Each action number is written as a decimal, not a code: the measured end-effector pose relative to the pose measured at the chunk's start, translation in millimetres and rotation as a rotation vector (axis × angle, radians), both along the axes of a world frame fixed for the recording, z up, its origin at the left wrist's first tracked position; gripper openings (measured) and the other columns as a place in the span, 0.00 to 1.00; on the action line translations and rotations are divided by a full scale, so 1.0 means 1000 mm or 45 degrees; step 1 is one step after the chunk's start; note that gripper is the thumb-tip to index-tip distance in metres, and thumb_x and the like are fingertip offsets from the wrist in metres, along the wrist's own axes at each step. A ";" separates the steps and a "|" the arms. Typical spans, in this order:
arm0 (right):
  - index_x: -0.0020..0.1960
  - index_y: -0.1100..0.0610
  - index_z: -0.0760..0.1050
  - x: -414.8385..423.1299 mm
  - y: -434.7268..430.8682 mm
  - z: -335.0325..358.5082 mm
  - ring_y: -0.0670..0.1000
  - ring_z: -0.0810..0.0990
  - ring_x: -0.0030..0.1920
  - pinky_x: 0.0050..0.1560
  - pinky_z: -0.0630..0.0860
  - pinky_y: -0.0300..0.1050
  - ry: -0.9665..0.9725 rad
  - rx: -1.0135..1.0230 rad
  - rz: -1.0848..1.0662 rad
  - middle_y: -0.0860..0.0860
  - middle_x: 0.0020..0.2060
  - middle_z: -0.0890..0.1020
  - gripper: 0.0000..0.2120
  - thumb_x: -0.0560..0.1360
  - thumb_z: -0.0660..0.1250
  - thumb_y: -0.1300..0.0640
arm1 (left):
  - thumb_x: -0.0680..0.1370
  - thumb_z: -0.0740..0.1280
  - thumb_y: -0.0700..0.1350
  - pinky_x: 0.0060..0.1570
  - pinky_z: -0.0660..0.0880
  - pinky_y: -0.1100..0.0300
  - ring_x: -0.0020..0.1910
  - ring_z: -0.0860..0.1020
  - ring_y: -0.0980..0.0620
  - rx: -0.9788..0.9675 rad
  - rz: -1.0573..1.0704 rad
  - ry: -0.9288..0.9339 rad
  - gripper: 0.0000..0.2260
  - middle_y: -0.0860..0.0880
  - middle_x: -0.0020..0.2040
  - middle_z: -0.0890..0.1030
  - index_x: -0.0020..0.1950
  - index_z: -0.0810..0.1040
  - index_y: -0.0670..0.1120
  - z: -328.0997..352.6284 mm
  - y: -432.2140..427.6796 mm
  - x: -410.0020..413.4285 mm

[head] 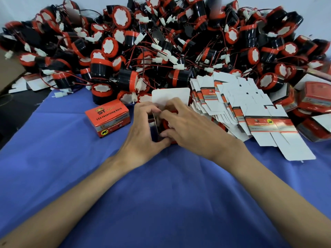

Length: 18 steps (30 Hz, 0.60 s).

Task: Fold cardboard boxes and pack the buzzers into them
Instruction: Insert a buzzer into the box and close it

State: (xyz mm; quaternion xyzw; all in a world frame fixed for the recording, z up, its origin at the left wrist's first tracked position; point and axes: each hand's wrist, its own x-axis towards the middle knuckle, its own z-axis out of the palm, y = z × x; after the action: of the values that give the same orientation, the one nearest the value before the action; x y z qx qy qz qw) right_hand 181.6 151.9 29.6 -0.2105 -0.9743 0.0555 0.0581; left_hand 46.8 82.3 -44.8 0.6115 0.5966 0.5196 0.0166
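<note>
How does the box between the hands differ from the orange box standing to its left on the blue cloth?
The box in the hands is open, its white flap raised; the closed box is shut. The first is gripped by both hands, left hand and right hand; the second stands untouched. Both rest on the blue cloth.

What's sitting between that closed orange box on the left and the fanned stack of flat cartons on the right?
In the head view, both hands, left hand and right hand, work an open box there, between the closed box and the flat cartons.

L grip [143, 138], R grip [189, 126], both curled, touching
</note>
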 end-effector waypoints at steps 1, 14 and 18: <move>0.66 0.51 0.68 0.000 -0.001 0.001 0.53 0.68 0.63 0.47 0.74 0.49 0.006 0.037 -0.014 0.52 0.65 0.63 0.17 0.80 0.61 0.49 | 0.64 0.73 0.39 0.55 0.67 0.75 0.56 0.67 0.56 -0.003 0.005 0.001 0.27 0.44 0.58 0.64 0.59 0.66 0.36 0.000 0.000 0.000; 0.74 0.52 0.58 0.005 -0.001 -0.002 0.50 0.63 0.70 0.49 0.73 0.45 -0.162 0.301 0.041 0.47 0.70 0.66 0.21 0.82 0.52 0.55 | 0.67 0.75 0.46 0.53 0.68 0.74 0.56 0.67 0.57 -0.006 0.040 0.059 0.28 0.44 0.57 0.64 0.59 0.69 0.35 0.001 0.002 0.000; 0.70 0.50 0.65 0.006 0.003 -0.001 0.53 0.66 0.65 0.46 0.78 0.47 -0.084 0.259 -0.072 0.52 0.65 0.63 0.18 0.80 0.58 0.57 | 0.69 0.75 0.46 0.55 0.68 0.74 0.57 0.67 0.57 -0.006 0.018 0.028 0.27 0.45 0.58 0.64 0.60 0.69 0.36 -0.001 0.002 -0.001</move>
State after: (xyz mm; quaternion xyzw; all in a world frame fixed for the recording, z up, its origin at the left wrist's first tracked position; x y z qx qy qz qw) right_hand 187.6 155.0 28.2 -0.2328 -0.9699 -0.0522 0.0486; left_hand 45.6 84.2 -46.1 0.6129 0.6022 0.5115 0.0077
